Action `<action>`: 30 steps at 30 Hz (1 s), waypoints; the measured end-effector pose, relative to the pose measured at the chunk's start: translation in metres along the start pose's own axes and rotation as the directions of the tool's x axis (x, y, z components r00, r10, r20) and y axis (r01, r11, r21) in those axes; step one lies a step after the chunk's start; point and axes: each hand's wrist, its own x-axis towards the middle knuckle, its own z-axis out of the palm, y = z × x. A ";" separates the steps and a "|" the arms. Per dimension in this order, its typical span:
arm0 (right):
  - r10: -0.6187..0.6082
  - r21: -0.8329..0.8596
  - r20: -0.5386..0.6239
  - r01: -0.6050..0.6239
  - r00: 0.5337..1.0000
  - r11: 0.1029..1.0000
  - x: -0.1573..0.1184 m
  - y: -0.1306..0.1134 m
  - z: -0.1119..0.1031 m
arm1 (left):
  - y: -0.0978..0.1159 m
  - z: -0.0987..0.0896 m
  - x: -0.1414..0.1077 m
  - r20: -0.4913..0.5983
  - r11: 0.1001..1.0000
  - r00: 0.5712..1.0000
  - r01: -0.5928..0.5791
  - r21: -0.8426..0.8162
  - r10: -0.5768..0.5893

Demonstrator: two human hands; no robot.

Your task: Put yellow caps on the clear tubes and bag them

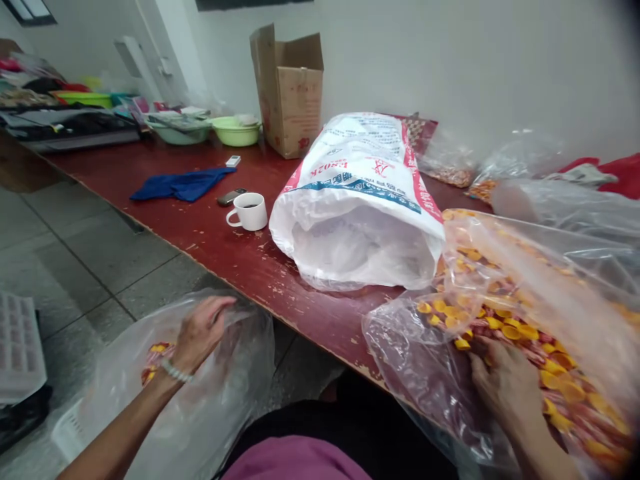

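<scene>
My left hand (204,333), with a pale bead bracelet at the wrist, is over a large clear plastic bag (235,373) beside the table. Its fingers point right near the bag's rim, slightly bent and apart, with nothing visible in them. A few red and yellow pieces (157,360) show in that bag. At the right, my right hand (510,380) reaches into a clear bag (400,347) on the table. Its fingers curl into many small pieces with yellow cup-shaped ends (555,373) and pinkish wrapped parts; the fingertips are partly hidden among them.
On the worn red table (320,327) lies a white woven sack (365,157), its mouth facing me. Left of it are a white mug (253,215) with dark liquid, a blue cloth (183,185) and a cardboard box (299,107). A white crate (20,347) stands far left.
</scene>
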 end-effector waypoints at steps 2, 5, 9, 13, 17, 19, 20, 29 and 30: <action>-0.005 0.054 0.032 0.003 0.999 0.999 0.000 -0.002 0.002 | 0.049 0.012 0.033 -0.075 0.965 0.963 -0.261 -0.039 0.257; -0.022 0.112 0.017 0.020 1.000 0.994 -0.004 -0.005 -0.001 | 0.111 0.043 0.091 0.046 0.854 0.853 -0.517 -0.051 0.519; -0.076 0.176 0.009 0.073 0.997 0.982 -0.012 -0.002 -0.007 | 0.157 0.087 0.156 0.295 0.797 0.751 -0.600 -0.066 0.590; -0.051 0.172 0.038 0.044 0.998 0.984 -0.018 0.007 -0.016 | 0.171 0.096 0.180 0.322 0.817 0.758 -0.567 -0.107 0.568; 0.087 0.271 -0.075 -0.064 0.993 0.960 -0.018 -0.015 -0.040 | 0.178 0.074 0.147 0.282 0.835 0.786 -0.520 -0.178 0.550; 0.250 0.452 -0.115 -0.174 0.961 0.875 -0.016 -0.047 -0.059 | 0.185 0.064 0.111 0.312 0.835 0.783 -0.441 -0.329 0.537; 0.335 0.592 -0.082 -0.224 0.939 0.774 -0.015 -0.067 -0.068 | 0.189 0.060 0.091 0.350 0.820 0.774 -0.356 -0.447 0.527; 0.366 0.977 0.104 -0.164 0.925 0.136 -0.018 -0.170 -0.079 | 0.230 0.049 -0.019 0.641 0.337 0.571 0.552 -0.763 0.513; 0.383 0.979 0.107 -0.164 0.918 0.119 -0.022 -0.168 -0.078 | 0.231 0.049 -0.021 0.647 0.252 0.581 0.617 -0.746 0.493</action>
